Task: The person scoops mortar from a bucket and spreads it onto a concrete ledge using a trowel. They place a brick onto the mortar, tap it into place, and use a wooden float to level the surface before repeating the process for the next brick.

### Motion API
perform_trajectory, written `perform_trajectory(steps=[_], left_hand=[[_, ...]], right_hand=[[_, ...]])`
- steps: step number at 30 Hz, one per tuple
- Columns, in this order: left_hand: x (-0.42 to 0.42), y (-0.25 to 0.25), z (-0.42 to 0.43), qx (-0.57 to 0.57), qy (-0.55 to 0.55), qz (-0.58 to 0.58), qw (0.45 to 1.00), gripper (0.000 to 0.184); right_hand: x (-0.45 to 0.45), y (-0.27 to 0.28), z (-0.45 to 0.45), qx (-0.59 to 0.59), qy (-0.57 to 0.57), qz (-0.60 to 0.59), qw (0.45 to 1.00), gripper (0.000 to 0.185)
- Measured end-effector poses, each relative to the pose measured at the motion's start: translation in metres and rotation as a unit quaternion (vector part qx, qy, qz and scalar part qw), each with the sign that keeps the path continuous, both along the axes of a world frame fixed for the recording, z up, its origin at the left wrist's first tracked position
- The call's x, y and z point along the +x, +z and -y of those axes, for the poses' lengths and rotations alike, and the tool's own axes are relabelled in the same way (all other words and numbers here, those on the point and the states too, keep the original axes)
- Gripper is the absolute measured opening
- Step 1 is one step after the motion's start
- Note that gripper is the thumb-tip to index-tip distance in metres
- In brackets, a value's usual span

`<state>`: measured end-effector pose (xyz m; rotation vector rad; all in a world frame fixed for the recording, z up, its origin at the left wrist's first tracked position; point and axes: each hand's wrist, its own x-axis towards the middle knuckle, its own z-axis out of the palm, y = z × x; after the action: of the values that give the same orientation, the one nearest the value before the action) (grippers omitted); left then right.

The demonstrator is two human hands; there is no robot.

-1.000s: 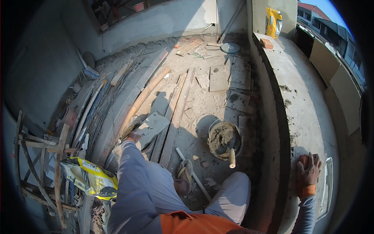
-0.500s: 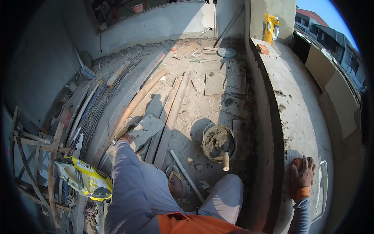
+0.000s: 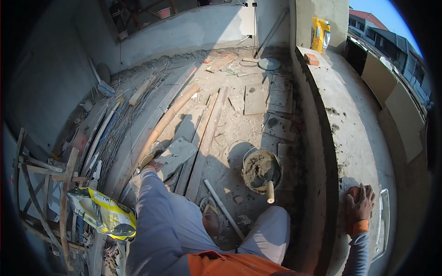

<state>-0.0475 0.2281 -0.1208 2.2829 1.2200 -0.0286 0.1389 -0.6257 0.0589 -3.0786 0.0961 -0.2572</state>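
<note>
My right hand rests on the ledge, its fingers wrapped over a reddish brick piece. At the lower left, my left hand is at the near edge of a flat grey slab; its fingers are partly hidden, so its grip cannot be made out. Between my arms, a bucket of wet mortar stands on the floor. A trowel's wooden handle sticks out over the bucket's near rim.
Wooden planks and a bamboo pole lie left of centre. A yellow bag sits by a wooden frame at lower left. Another brick and yellow bag are on the far ledge. A white pipe lies near my foot.
The view has shifted slightly. My right hand stays over the brick piece on the ledge, and my left hand remains beside the grey slab.
</note>
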Motion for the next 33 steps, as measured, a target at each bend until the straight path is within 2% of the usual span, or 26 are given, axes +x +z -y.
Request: perform_trajectory(steps=[3, 9, 15, 16, 18, 20, 24, 26, 29, 33], left_hand=[[0.001, 0.014, 0.007, -0.019, -0.007, -0.024, 1.0, 0.05], [-0.001, 0.007, -0.005, 0.011, -0.034, -0.042, 0.998, 0.05], [-0.004, -0.013, -0.027, -0.003, -0.048, -0.035, 0.998, 0.051], [-0.005, -0.036, -0.045, 0.014, -0.056, -0.008, 0.998, 0.044], [-0.006, -0.034, -0.047, 0.034, -0.061, 0.02, 0.997, 0.038], [-0.002, -0.004, -0.013, 0.029, -0.029, 0.004, 0.999, 0.035], [0.0, -0.012, -0.018, 0.066, -0.01, -0.019, 0.998, 0.033], [-0.005, -0.015, -0.021, 0.017, -0.058, 0.059, 0.996, 0.033], [-0.003, -0.016, -0.023, -0.003, -0.055, 0.066, 0.996, 0.033], [-0.001, -0.02, -0.024, 0.056, -0.013, 0.016, 0.998, 0.036]], right_hand=[[-0.001, 0.0, -0.001, -0.003, 0.0, 0.018, 1.0, 0.065], [-0.003, 0.004, -0.004, 0.01, 0.008, 0.025, 1.0, 0.064], [0.0, -0.001, 0.002, 0.014, 0.016, 0.011, 1.0, 0.066], [-0.001, -0.001, 0.001, 0.011, 0.008, 0.011, 1.0, 0.066], [-0.003, 0.002, -0.004, 0.011, 0.005, 0.017, 1.0, 0.065], [-0.002, 0.002, -0.003, 0.009, 0.002, 0.022, 1.0, 0.063], [0.002, -0.004, 0.006, 0.006, 0.008, 0.004, 1.0, 0.069], [0.004, -0.009, 0.008, 0.004, 0.009, 0.008, 1.0, 0.068], [0.01, -0.024, 0.019, -0.003, 0.029, 0.035, 0.999, 0.069], [0.01, -0.025, 0.021, -0.011, 0.023, 0.036, 0.999, 0.07]])
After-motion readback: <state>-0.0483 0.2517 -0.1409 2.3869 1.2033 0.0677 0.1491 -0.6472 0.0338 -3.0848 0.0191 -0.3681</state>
